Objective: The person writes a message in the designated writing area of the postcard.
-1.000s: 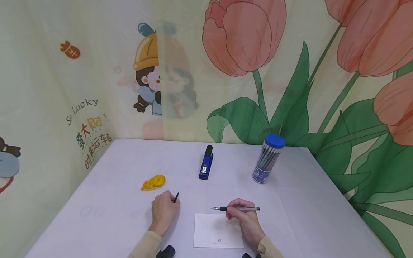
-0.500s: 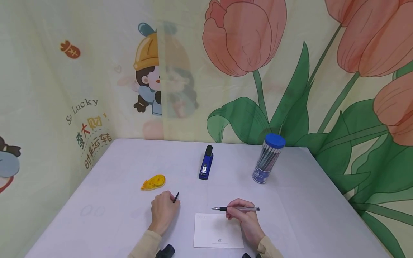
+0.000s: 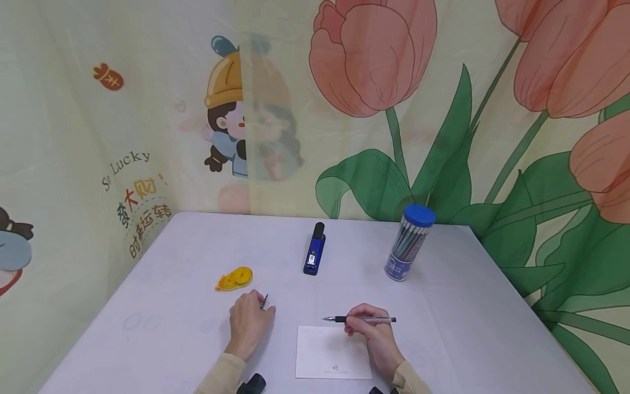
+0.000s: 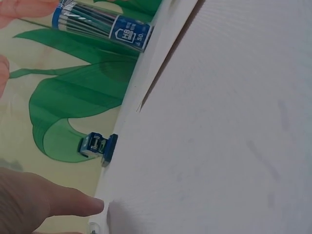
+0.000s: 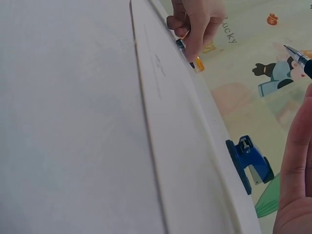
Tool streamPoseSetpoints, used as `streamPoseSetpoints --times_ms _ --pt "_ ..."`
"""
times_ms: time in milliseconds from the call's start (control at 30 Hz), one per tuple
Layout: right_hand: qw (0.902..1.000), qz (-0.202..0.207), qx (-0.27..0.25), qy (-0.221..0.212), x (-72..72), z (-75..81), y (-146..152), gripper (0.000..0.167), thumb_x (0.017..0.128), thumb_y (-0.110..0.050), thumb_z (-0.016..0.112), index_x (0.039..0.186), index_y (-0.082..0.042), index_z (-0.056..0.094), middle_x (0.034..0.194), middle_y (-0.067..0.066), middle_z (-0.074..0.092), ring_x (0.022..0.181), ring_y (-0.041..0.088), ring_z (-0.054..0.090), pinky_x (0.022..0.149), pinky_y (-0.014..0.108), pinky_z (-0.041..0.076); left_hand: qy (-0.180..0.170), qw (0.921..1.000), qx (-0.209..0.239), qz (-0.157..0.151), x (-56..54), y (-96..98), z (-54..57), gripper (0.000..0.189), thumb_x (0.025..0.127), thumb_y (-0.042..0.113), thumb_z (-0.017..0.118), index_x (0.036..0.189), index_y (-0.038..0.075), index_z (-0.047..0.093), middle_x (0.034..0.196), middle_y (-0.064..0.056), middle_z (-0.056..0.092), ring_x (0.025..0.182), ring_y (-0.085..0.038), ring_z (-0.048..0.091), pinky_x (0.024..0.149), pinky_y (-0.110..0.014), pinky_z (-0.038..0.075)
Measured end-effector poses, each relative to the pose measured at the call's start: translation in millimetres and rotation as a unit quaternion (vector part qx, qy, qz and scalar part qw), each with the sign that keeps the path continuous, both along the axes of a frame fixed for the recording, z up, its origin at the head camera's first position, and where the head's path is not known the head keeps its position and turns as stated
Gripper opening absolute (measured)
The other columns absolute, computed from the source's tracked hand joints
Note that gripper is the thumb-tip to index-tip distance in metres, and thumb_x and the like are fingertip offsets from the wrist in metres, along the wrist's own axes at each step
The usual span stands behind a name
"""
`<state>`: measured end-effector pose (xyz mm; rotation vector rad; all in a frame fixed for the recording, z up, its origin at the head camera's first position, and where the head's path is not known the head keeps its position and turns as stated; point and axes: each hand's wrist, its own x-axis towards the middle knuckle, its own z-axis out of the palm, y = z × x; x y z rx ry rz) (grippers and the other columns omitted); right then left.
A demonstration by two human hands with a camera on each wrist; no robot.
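My left hand pinches a small dark pen cap between thumb and fingers, close over the table left of the card. Most of the cap is hidden by the fingers; in the right wrist view, a dark part of the cap shows by the thumb. In my right hand a gel pen with black grip and clear barrel lies nearly level, its bare tip pointing left. The pen is held just above the top edge of a white card, whose right side is partly covered by this hand.
A yellow correction tape lies beyond my left hand. Further back is a blue stapler with a black end. At the back right stands a clear tub of pencils with a blue lid. A printed curtain hangs behind the table.
The cap has turned slightly in my left fingers, so its tip leans a little further left, and the fingers have shifted with it. My right hand and the pen stay as they were.
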<state>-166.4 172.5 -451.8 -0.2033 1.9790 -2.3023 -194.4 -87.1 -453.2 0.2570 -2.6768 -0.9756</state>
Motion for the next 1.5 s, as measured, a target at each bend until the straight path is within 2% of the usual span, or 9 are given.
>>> streamPoseSetpoints --times_ms 167,333,533,733,1167,1267,1400,1500 --pt "1.0 -0.003 0.0 -0.002 0.0 0.5 0.4 0.004 0.084 -0.005 0.068 0.086 -0.009 0.069 0.077 -0.002 0.068 0.069 0.011 0.064 0.068 0.025 0.054 0.022 0.9997 0.001 0.007 -0.5 1.5 0.3 0.027 0.074 0.012 0.082 0.088 -0.003 0.066 0.074 -0.011 0.057 0.063 -0.022 0.05 0.066 -0.036 0.052" --pt "1.0 -0.002 0.0 0.003 0.0 0.3 0.8 0.006 0.085 -0.004 0.067 0.086 -0.01 0.069 0.077 -0.002 0.068 0.069 0.01 0.064 0.068 0.025 0.054 0.032 0.9994 0.004 -0.011 0.5 3.9 2.2 0.025 0.073 0.014 0.083 0.088 0.001 0.068 0.07 -0.005 0.058 0.062 -0.018 0.049 0.064 -0.032 0.049" --pt "1.0 0.003 -0.003 0.007 -0.2 -0.8 1.3 0.007 0.085 -0.004 0.066 0.086 -0.01 0.069 0.077 -0.002 0.068 0.069 0.01 0.064 0.067 0.025 0.054 0.035 0.9973 0.015 -0.063 3.3 6.8 5.1 0.02 0.073 0.014 0.083 0.085 0.004 0.07 0.065 0.001 0.056 0.06 -0.013 0.046 0.059 -0.024 0.041" --pt "0.9999 0.005 -0.005 0.008 -0.3 -1.9 1.7 0.003 0.085 -0.005 0.067 0.087 -0.007 0.069 0.077 0.0 0.068 0.069 0.01 0.064 0.067 0.025 0.054 0.035 0.9919 0.034 -0.118 7.5 11.2 8.6 0.016 0.073 0.012 0.082 0.083 0.007 0.071 0.066 0.003 0.056 0.062 -0.011 0.046 0.057 -0.02 0.042" --pt "0.9999 -0.004 0.002 0.013 -2.0 -3.8 1.1 0.006 0.085 -0.003 0.066 0.086 -0.009 0.068 0.078 -0.002 0.068 0.069 0.01 0.064 0.067 0.025 0.054 0.02 0.9823 0.032 -0.184 11.6 17.4 13.9 0.016 0.074 0.01 0.081 0.086 0.008 0.07 0.073 0.001 0.059 0.067 -0.012 0.047 0.06 -0.019 0.044" --pt "0.9999 -0.004 -0.001 0.017 -1.9 -4.5 1.0 0.007 0.085 -0.002 0.065 0.086 -0.008 0.068 0.078 -0.002 0.068 0.068 0.01 0.064 0.066 0.025 0.054 0.018 0.9778 0.029 -0.207 12.9 17.4 13.9 0.016 0.075 0.009 0.08 0.087 0.008 0.069 0.073 0.003 0.058 0.068 -0.012 0.047 0.061 -0.019 0.044" --pt "0.9999 -0.01 -0.001 0.012 -1.8 -4.1 0.9 0.006 0.084 -0.002 0.065 0.086 -0.007 0.068 0.077 -0.002 0.068 0.068 0.01 0.064 0.066 0.025 0.054 0.025 0.9679 0.02 -0.249 13.9 16.7 12.8 0.014 0.075 0.007 0.079 0.086 0.008 0.069 0.073 0.003 0.058 0.067 -0.011 0.048 0.059 -0.019 0.043" --pt "0.9999 -0.012 0.003 0.004 -1.9 -3.1 1.0 0.007 0.084 -0.003 0.066 0.085 -0.009 0.068 0.077 -0.002 0.068 0.068 0.01 0.064 0.066 0.025 0.054 0.017 0.9618 0.02 -0.272 14.7 16.3 13.1 0.015 0.076 0.007 0.078 0.087 0.008 0.069 0.073 0.004 0.057 0.067 -0.01 0.048 0.059 -0.018 0.043"
